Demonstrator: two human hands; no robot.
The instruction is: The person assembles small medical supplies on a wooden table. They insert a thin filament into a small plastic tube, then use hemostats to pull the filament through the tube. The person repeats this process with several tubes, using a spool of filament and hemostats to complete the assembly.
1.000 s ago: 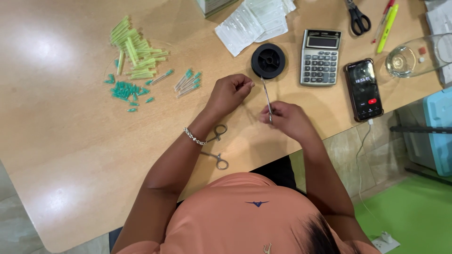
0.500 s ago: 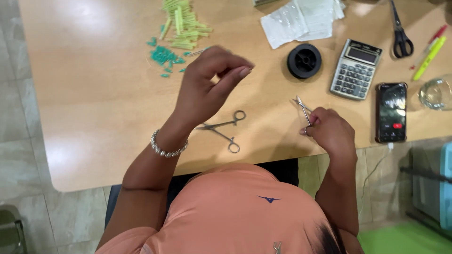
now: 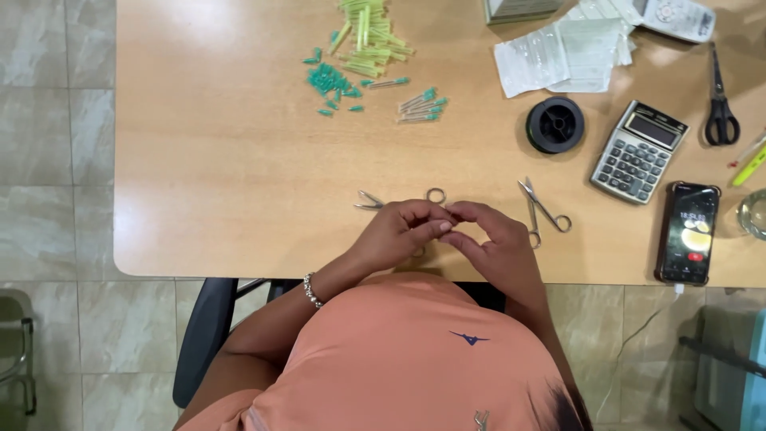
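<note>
My left hand (image 3: 397, 233), with a beaded bracelet on its wrist, and my right hand (image 3: 496, 239) meet at the table's near edge. Their fingertips pinch together at one spot, and whatever is between them is too small to see. Steel forceps (image 3: 369, 201) lie partly under my left hand, with one finger ring showing above the knuckles. Small steel scissors (image 3: 544, 211) lie on the wood just beyond my right hand, touching neither hand.
A black spool (image 3: 555, 124), a calculator (image 3: 638, 152), a phone (image 3: 689, 233), black scissors (image 3: 720, 108), paper packets (image 3: 562, 56), and piles of green caps (image 3: 329, 81) and yellow-green tubes (image 3: 369, 36) lie on the wooden table (image 3: 223, 160). A glass dish (image 3: 754, 214) is at the right edge.
My left hand has come down from its raised pinch to meet my right hand. The steel scissors that my right hand held now lie on the table.
</note>
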